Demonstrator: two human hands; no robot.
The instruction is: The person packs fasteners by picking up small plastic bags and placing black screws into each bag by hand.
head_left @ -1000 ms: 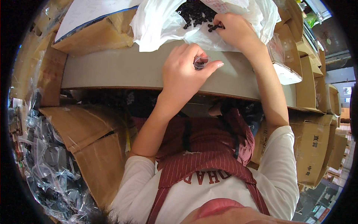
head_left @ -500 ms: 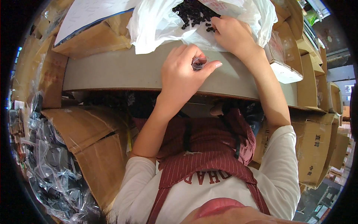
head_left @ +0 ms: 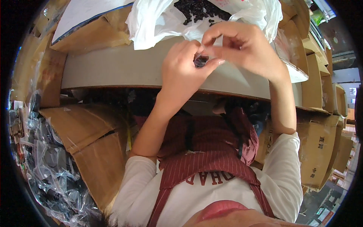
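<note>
My left hand (head_left: 180, 64) is closed around a small clear plastic bag (head_left: 201, 59), with dark pieces visible inside its mouth. Over that mouth, the thumb and index finger of my right hand (head_left: 245, 51) come together in a pinch. Anything between those fingertips is hidden, and the thumb is smeared by motion. Beyond both hands, a white plastic bag (head_left: 145, 28) lies spread wide on the table (head_left: 113, 70). Many small black parts (head_left: 198, 11), resembling short screws or plugs, are heaped inside it.
A cardboard box (head_left: 94, 36) with a white sheet (head_left: 83, 15) on it stands at the far left. Open cartons (head_left: 315, 75) line the right side. Down at the left are a carton with raised flaps (head_left: 79, 125) and clear bags of dark parts (head_left: 56, 162).
My right hand has left the heap of black parts and come nearer, to the mouth of the small clear bag. My left hand has stayed almost in place, still holding the bag.
</note>
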